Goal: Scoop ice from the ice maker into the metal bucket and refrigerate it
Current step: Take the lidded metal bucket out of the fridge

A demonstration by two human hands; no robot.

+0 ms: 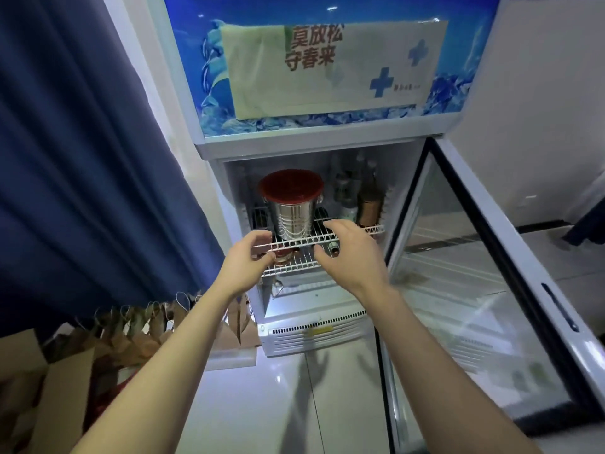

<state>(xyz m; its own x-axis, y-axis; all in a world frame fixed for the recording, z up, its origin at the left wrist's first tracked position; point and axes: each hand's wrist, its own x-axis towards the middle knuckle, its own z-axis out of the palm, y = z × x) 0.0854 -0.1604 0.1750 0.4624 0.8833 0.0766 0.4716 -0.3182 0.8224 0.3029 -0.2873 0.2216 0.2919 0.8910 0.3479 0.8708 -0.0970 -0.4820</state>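
The metal bucket (292, 216), shiny with a dark red lid, stands upright on the upper white wire shelf (355, 233) inside the open fridge (314, 144). My left hand (248, 260) hovers just below and left of the bucket, fingers loosely curled and holding nothing. To the bucket's lower right, my right hand (350, 253) is also free of it, fingers relaxed and slightly bent over the shelf's front edge. Neither hand touches the bucket.
Bottles (352, 191) stand to the right of the bucket on the same shelf. The glass fridge door (474, 273) swings open to the right. A blue curtain (82, 158) hangs at left, with brown paper bags (137, 326) and cardboard boxes (49, 388) on the floor below it.
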